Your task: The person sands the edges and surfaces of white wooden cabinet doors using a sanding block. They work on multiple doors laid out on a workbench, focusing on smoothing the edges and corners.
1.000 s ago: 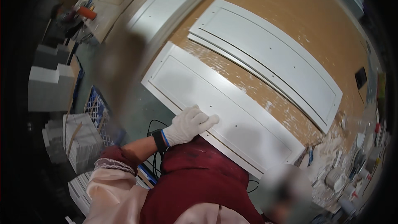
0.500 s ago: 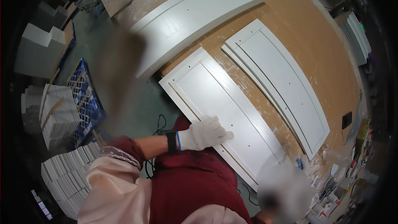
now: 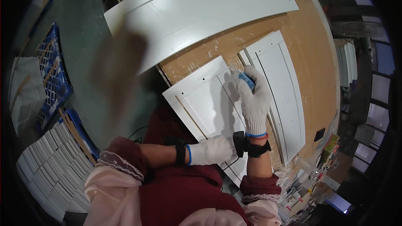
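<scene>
A white grooved panel [image 3: 194, 84] lies in front of me, with small dark holes near its far corner. My right hand [image 3: 254, 96], in a white knitted glove, is closed around a small blue block [image 3: 247, 80] over the panel's right long edge. My left hand [image 3: 211, 150], gloved too, rests bunched at the panel's near edge, its fingers curled; whatever they may hold is hidden. To the right is a narrower white panel [image 3: 281, 73], its left edge partly behind my right hand. A larger white panel [image 3: 184, 12] spans the far side.
The panels lie on a brown worktable [image 3: 315, 65] with white smears. A dark flat object [image 3: 319, 134] and cluttered small bottles [image 3: 299, 192] are at the right. Stacked white boards [image 3: 52, 175] and a blue pallet [image 3: 58, 79] stand left. A brown blur covers part of the left view.
My right hand has come from the lower right to the panel's far part and now shows the blue block. My left hand stays on the near edge, now bunched. The view has shifted.
</scene>
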A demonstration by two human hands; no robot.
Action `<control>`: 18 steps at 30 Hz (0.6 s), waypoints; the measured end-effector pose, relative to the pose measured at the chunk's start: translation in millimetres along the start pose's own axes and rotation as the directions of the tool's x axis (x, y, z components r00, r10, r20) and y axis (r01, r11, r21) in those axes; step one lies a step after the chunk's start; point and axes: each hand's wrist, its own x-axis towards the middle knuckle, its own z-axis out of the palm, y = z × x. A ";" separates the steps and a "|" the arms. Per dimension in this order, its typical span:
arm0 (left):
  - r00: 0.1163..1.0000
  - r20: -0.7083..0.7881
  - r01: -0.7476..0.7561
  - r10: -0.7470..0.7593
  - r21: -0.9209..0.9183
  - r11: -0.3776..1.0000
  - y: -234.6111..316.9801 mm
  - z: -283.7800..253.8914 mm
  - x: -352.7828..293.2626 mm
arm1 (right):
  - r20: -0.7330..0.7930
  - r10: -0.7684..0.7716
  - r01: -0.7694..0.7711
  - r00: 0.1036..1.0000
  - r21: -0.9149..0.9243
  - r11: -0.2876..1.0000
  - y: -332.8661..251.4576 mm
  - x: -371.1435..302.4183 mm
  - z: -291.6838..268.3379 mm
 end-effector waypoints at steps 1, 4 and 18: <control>0.999 0.022 0.027 -0.025 -0.083 0.996 -1.6 8.2 4.0 | -0.005 0.004 -0.004 1.000 -0.013 1.000 -4.1 5.7 7.4; 0.993 -0.093 0.058 -0.075 -0.179 0.982 -2.2 22.0 5.1 | -0.005 0.005 -0.006 1.000 -0.055 0.998 -6.7 14.8 20.9; 0.935 -0.354 -0.044 -0.016 -0.162 0.986 -3.6 26.9 -3.5 | -0.009 0.160 -0.160 0.987 -0.119 0.980 -0.6 23.3 32.0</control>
